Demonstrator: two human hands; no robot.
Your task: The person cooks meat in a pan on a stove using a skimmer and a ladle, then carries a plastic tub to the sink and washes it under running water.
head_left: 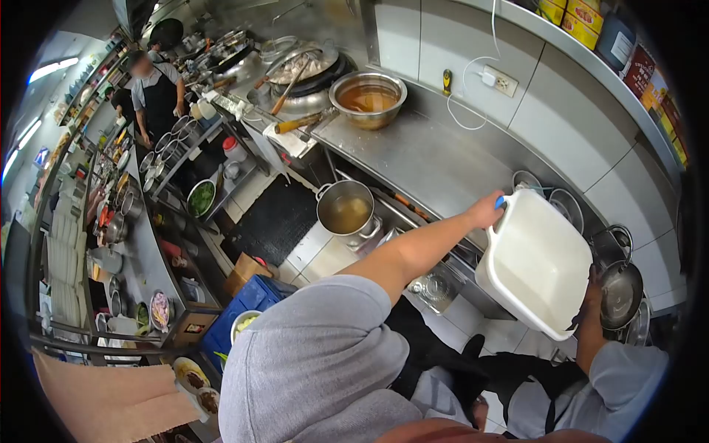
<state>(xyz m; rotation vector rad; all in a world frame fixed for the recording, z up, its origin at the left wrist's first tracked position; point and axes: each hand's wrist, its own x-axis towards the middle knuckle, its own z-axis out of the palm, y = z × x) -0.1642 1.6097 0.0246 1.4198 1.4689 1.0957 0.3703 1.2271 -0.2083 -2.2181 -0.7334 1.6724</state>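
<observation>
A white rectangular plastic tub is tilted in front of me, its inside facing up and toward me. Nothing shows inside it apart from faint marks on the bottom. My left hand is closed around the handle at its upper left corner; a bit of blue shows at the fingers. On the tub's lower right side, my right hand grips the rim, partly dark and in shadow. The tub is held by the edge of the steel counter, with metal strainers just behind it.
A steel bowl of brown liquid stands on the counter, near a wok. On the floor side sits a pot of broth. Pans hang at right. A blue crate is at left; a co-worker stands farther back.
</observation>
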